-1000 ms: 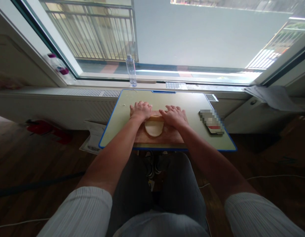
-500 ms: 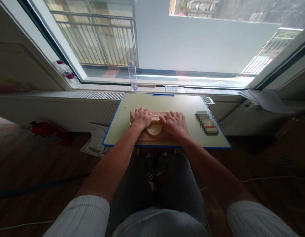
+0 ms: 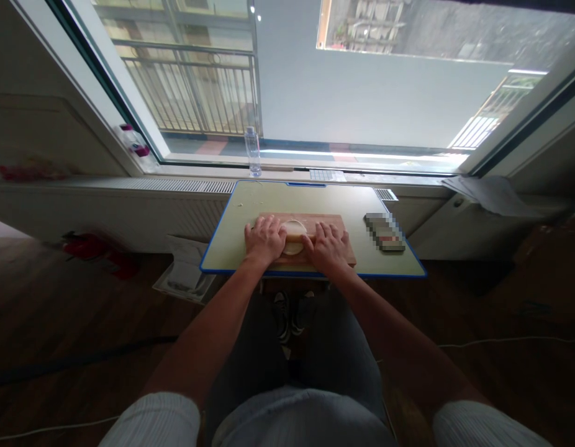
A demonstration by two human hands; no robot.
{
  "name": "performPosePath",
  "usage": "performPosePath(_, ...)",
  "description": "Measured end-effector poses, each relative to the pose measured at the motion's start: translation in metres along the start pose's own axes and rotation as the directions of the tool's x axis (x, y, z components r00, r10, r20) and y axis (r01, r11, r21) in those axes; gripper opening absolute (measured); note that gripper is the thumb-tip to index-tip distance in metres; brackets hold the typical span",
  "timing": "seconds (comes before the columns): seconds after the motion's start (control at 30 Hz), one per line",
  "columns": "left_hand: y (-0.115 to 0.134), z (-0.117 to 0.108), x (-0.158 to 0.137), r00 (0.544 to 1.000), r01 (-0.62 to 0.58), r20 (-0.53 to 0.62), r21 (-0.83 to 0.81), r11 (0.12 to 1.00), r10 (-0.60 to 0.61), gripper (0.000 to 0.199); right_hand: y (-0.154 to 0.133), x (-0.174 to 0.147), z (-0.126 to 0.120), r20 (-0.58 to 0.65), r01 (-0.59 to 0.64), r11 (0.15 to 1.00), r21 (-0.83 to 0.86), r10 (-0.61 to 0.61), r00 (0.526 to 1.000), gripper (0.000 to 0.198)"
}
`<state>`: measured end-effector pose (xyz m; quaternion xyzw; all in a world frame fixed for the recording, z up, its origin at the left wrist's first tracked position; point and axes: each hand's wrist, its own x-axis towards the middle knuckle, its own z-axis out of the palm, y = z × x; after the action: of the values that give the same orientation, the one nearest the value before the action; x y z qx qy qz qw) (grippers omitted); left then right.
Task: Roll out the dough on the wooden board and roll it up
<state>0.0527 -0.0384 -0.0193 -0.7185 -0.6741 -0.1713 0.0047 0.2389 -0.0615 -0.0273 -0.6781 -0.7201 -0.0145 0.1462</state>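
Observation:
Both palms lie over a short wooden rolling pin (image 3: 295,238), whose middle shows between my thumbs. My left hand (image 3: 266,238) covers its left end and my right hand (image 3: 328,244) its right end, fingers pointing away from me and curving over it. Under the pin is a round, flat, pale sheet of dough (image 3: 294,226), which shows on the far and near sides of the pin. The dough rests on a wooden cutting board (image 3: 315,218), partly hidden by my hands. Beneath the board is a small pale table (image 3: 231,239) with a blue edge.
A blurred-out phone-like object (image 3: 384,232) lies at the table's right. On the windowsill stand a clear bottle (image 3: 253,152) and, farther left, a bottle with a purple label (image 3: 135,141). Papers (image 3: 483,194) lie at the right. A red fire extinguisher (image 3: 94,249) is on the floor.
Both hands have drawn the rolling pin slightly towards me across the dough, so more of the board's far side shows. The camera view has shifted a little.

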Motion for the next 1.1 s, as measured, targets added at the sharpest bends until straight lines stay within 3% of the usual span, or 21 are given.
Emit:
performPosePath(0.57, -0.006, -0.004, -0.082, 0.998, -0.023, -0.052, -0.069, 0.997, 0.019, 0.062, -0.002, -0.077, -0.002, -0.064, 0.031, 0.999, -0.007, -0.032, 0.997, 0.074)
performPosePath(0.73, -0.005, -0.004, -0.078, 0.999, -0.008, -0.045, -0.073, 0.997, 0.004, 0.061, -0.003, -0.073, -0.003, -0.052, 0.023, 1.0, 0.002, -0.023, 0.998, 0.074)
performPosePath(1.1, -0.002, 0.004, -0.036, 0.994, 0.012, -0.105, -0.086, 0.996, -0.021, 0.055, 0.0, -0.031, 0.005, -0.046, 0.029, 1.0, 0.009, -0.029, 0.999, 0.076)
